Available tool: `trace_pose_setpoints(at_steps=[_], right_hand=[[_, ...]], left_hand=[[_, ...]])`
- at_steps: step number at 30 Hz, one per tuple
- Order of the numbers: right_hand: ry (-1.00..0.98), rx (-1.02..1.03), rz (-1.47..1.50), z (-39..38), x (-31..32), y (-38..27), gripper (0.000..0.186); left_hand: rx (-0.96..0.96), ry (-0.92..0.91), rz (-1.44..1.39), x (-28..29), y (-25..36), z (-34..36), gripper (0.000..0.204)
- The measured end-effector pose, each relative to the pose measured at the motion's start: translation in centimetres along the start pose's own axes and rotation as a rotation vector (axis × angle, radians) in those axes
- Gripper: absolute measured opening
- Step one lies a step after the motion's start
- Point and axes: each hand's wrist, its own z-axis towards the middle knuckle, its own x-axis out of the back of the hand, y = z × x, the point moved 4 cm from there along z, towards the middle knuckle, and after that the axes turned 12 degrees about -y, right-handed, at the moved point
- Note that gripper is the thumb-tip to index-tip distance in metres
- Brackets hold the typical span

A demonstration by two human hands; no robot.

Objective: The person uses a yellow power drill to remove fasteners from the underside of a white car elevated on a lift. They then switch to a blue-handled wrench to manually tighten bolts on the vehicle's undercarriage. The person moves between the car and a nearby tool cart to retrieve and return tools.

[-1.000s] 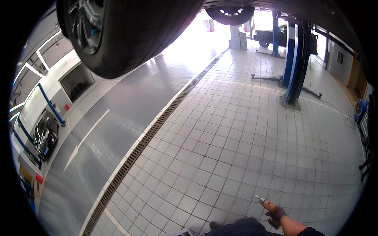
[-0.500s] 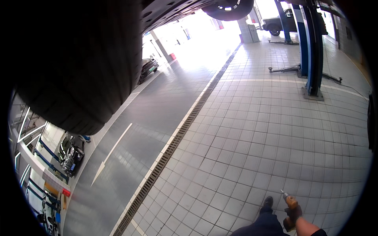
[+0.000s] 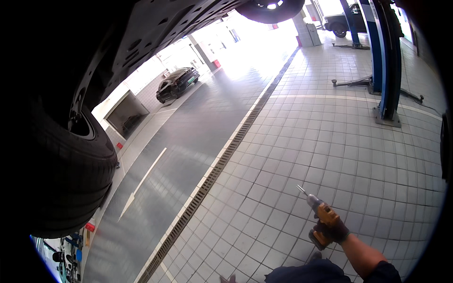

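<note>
My right hand (image 3: 336, 231), in a dark glove, is closed round the grip of a yellow-and-black cordless impact driver (image 3: 328, 214). Its grey nose carries a long metal bit or socket, which points up and to the left over the tiled floor. The tool is held in the air at the lower right, touching nothing else. My left hand is out of the picture. Overhead at the left hangs the dark underbody (image 3: 155, 33) of a raised vehicle, with a large tyre (image 3: 71, 174) close by.
Another tyre (image 3: 271, 12) of the raised vehicle hangs at the top. A blue two-post lift column (image 3: 389, 70) stands at the right, its low arm (image 3: 354, 83) reaching over the floor. A drain grate (image 3: 222, 162) crosses the floor diagonally. A dark car (image 3: 177, 84) is parked far left.
My right hand has brought the impact driver up and to the left, nearer the camera. The view has shifted, so the near tyre sits farther left and lower, and more underbody shows.
</note>
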Motion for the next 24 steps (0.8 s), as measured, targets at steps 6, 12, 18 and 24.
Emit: trace_pose_setpoints(at_steps=[6, 12, 18, 24], right_hand=[[-0.121, 0.421, -0.337, 4.1, 0.2, -5.9, 0.041], [-0.130, 0.660, -0.409, 5.8, 0.0, -12.7, 0.035], [-0.117, 0.665, -0.265, 12.7, 2.0, -15.9, 0.034], [-0.219, 0.862, -0.145, 23.3, 4.4, -26.3, 0.019]], left_hand=[[-0.537, -0.625, -1.164, 5.3, 41.7, -2.1, 0.068], [-0.863, -1.022, -1.197, 8.7, 63.5, -8.2, 0.060], [-0.776, -1.008, -1.392, 10.3, 72.5, -6.8, 0.038], [-1.136, -1.150, -1.434, 19.3, 83.6, -4.0, 0.037]])
